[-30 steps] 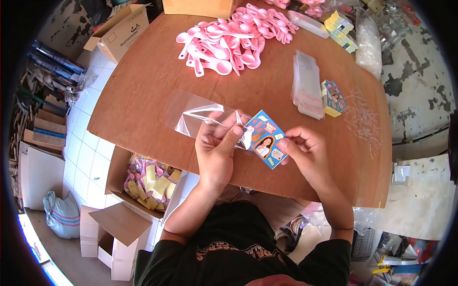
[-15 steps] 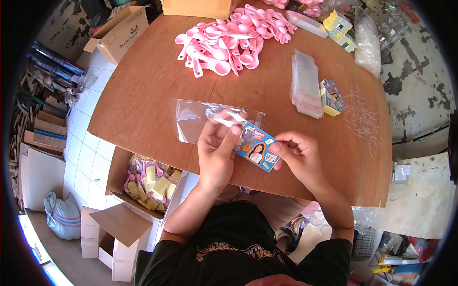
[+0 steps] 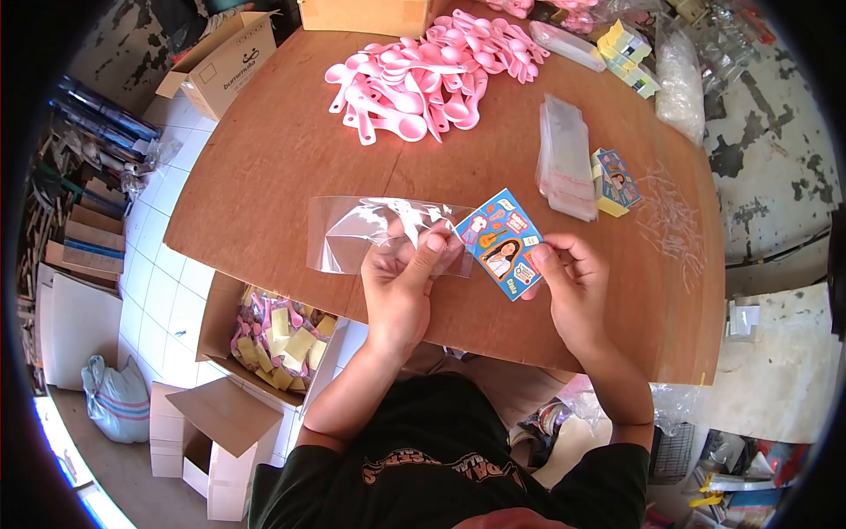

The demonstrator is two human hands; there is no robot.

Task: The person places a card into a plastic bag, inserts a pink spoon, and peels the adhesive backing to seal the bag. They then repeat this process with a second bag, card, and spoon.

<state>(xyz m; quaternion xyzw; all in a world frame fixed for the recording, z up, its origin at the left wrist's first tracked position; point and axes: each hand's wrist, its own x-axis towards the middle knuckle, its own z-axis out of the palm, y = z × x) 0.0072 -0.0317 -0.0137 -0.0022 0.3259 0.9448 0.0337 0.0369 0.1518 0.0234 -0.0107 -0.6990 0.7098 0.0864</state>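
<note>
While left hand (image 3: pixel 401 284) pinches the clear bag (image 3: pixel 348 234), long axis crosswise, right hand (image 3: pixel 571 284) pinches the card (image 3: pixel 500 242), corner toward its mouth.

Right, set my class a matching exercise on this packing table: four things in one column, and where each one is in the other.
1 clear bag
2 printed card
3 pink spoons
4 carton of packets

A heaped at the table's far end
B in the left hand
C on the floor
D in the right hand

Pairs: 1-B, 2-D, 3-A, 4-C
</note>
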